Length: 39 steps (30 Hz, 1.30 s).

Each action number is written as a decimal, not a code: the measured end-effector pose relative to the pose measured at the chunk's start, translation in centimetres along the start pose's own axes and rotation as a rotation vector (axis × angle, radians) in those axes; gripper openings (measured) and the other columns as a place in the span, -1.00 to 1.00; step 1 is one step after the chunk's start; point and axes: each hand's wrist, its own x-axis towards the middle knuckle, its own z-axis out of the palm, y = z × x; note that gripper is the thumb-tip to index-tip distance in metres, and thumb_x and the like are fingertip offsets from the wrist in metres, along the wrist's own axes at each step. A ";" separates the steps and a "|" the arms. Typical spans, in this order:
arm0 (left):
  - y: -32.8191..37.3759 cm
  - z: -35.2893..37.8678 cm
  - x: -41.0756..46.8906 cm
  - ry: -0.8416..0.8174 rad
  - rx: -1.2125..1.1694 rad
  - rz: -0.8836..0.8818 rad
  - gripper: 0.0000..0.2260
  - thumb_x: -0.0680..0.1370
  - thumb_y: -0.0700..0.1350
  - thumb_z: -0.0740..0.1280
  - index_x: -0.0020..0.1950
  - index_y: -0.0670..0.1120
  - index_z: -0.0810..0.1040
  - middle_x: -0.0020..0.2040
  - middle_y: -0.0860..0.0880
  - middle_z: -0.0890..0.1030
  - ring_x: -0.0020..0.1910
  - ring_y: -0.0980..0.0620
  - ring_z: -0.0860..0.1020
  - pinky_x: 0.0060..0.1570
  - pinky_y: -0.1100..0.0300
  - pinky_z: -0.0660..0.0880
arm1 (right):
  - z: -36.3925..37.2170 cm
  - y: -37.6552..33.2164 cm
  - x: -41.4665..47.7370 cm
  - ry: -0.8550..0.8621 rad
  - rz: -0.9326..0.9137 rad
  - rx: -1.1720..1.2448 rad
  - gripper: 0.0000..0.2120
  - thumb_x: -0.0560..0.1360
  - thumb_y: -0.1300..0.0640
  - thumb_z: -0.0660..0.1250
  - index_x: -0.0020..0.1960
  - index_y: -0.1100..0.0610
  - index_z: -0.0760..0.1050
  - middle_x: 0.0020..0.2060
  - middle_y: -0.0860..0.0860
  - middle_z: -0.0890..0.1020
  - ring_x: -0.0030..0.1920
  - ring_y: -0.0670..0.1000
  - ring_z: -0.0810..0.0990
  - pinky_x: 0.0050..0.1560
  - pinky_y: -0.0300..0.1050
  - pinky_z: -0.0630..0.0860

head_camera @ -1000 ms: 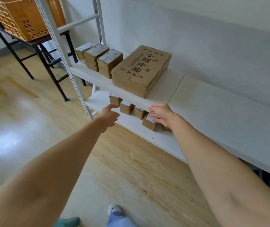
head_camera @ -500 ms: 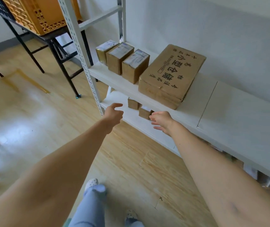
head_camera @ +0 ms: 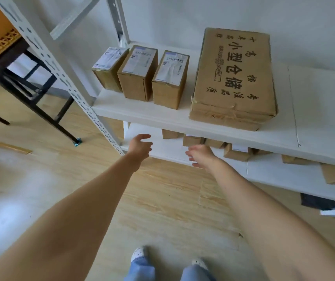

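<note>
Head view, looking down at a white shelf unit. Left hand [head_camera: 141, 147] & right hand [head_camera: 201, 155] are stretched toward the lower shelf [head_camera: 264, 171], fingers released and loosely curved, holding nothing. Row of small cardboard boxes [head_camera: 193, 141] sits on that shelf, partly hidden under the upper shelf [head_camera: 142, 114]; the nearest is just beyond the right hand. Up top: 3 labelled boxes [head_camera: 138, 78] & 1 large flat carton [head_camera: 233, 78].

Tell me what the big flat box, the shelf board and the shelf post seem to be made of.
Big flat box: brown cardboard, matte, creased corners, taped edges. Shelf board: white painted or laminated board, smooth; core hidden. Shelf post: likely white-coated metal, with punched slots.
</note>
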 end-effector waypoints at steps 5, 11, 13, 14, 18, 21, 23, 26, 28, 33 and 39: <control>-2.6 -0.3 8.2 -0.017 0.021 0.026 -0.65 0.63 -0.34 0.18 0.39 -0.12 0.47 0.10 -0.16 0.56 0.05 -0.08 0.54 0.11 0.05 0.50 | 3.5 0.7 7.2 0.058 -0.042 0.063 -0.62 0.59 0.27 0.26 0.38 0.37 0.42 0.31 0.30 0.50 0.11 0.15 0.54 0.29 0.09 0.51; -6.5 2.8 17.7 -0.026 -0.010 0.088 -0.69 0.64 -0.29 0.23 0.38 -0.13 0.49 0.10 -0.15 0.54 0.06 -0.08 0.54 0.17 0.01 0.51 | 6.9 4.8 17.2 0.081 -0.137 0.133 -0.55 0.59 0.25 0.27 0.46 0.23 0.35 0.38 0.13 0.43 0.36 0.11 0.44 0.42 0.06 0.39; -8.0 4.2 20.5 -0.027 -0.020 0.105 -0.70 0.65 -0.22 0.25 0.39 -0.12 0.48 0.09 -0.12 0.54 0.07 -0.08 0.53 0.17 0.02 0.51 | 7.8 6.0 20.1 0.035 -0.161 0.141 -0.50 0.59 0.23 0.30 0.50 0.23 0.31 0.43 0.12 0.40 0.40 0.10 0.40 0.45 0.06 0.35; -8.8 4.7 21.8 -0.022 -0.024 0.112 -0.71 0.66 -0.19 0.25 0.39 -0.11 0.48 0.06 -0.10 0.54 0.08 -0.08 0.52 0.18 0.01 0.50 | 8.3 6.5 21.5 0.002 -0.175 0.144 -0.47 0.58 0.21 0.32 0.51 0.22 0.28 0.45 0.12 0.38 0.43 0.10 0.38 0.46 0.06 0.32; -11.5 6.8 27.2 -0.003 -0.053 0.140 -0.69 0.69 -0.05 0.22 0.41 -0.09 0.45 -0.05 -0.02 0.50 0.08 -0.06 0.48 0.23 -0.01 0.46 | 10.4 8.1 26.7 -0.062 -0.220 0.186 -0.28 0.58 0.09 0.36 0.60 0.19 0.05 0.54 0.09 0.23 0.52 0.10 0.25 0.49 -0.03 0.20; -13.2 7.9 31.4 -0.011 -0.091 0.161 -0.65 0.70 0.02 0.17 0.44 -0.09 0.42 0.10 -0.06 0.46 0.10 -0.05 0.46 0.23 0.01 0.43 | 11.7 8.7 30.5 -0.027 -0.263 0.228 -0.19 0.59 -0.02 0.33 0.61 0.17 -0.10 0.57 0.06 0.16 0.54 0.08 0.19 0.36 -0.11 0.18; -14.1 8.4 33.4 -0.043 -0.108 0.168 -0.61 0.70 0.06 0.14 0.47 -0.08 0.39 0.18 -0.06 0.45 0.13 -0.04 0.44 0.20 0.04 0.41 | 12.4 9.2 32.5 0.003 -0.269 0.249 -0.08 0.57 -0.11 0.33 0.61 0.17 -0.23 0.61 0.05 0.01 0.58 0.07 0.08 0.45 -0.06 0.11; -15.3 9.2 35.8 -0.103 -0.161 0.210 -0.54 0.71 0.11 0.09 0.55 -0.08 0.32 0.43 -0.09 0.41 0.28 -0.06 0.44 0.26 0.08 0.37 | 13.0 9.9 35.3 0.097 -0.329 0.234 0.02 0.52 -0.09 0.41 0.60 0.19 -0.27 0.61 0.08 -0.04 0.59 0.07 0.03 0.53 -0.01 0.04; -15.6 9.6 36.6 -0.138 -0.202 0.257 -0.51 0.71 0.12 0.06 0.59 -0.08 0.25 0.53 -0.10 0.33 0.44 -0.10 0.37 0.37 0.08 0.33 | 13.0 10.1 36.4 0.125 -0.381 0.214 0.02 0.52 0.03 0.43 0.60 0.17 -0.29 0.61 0.07 -0.05 0.59 0.07 0.01 0.53 -0.01 0.03; -15.6 10.2 36.7 -0.210 -0.211 0.355 -0.52 0.71 0.14 0.02 0.60 0.01 0.23 0.58 -0.05 0.26 0.53 -0.09 0.28 0.50 0.01 0.24 | 13.3 10.2 37.6 0.134 -0.483 0.216 -0.11 0.51 0.26 0.34 0.62 0.09 -0.17 0.57 0.05 0.18 0.53 0.09 0.20 0.48 0.02 0.19; -17.1 9.8 35.0 -0.207 -0.193 0.356 -0.58 0.71 0.13 0.06 0.45 -0.04 0.45 0.38 -0.09 0.52 0.33 -0.08 0.50 0.38 -0.01 0.40 | 14.3 11.1 35.6 0.118 -0.519 0.216 -0.29 0.48 0.32 0.29 0.55 0.15 0.08 0.38 0.10 0.42 0.34 0.07 0.39 0.22 -0.08 0.28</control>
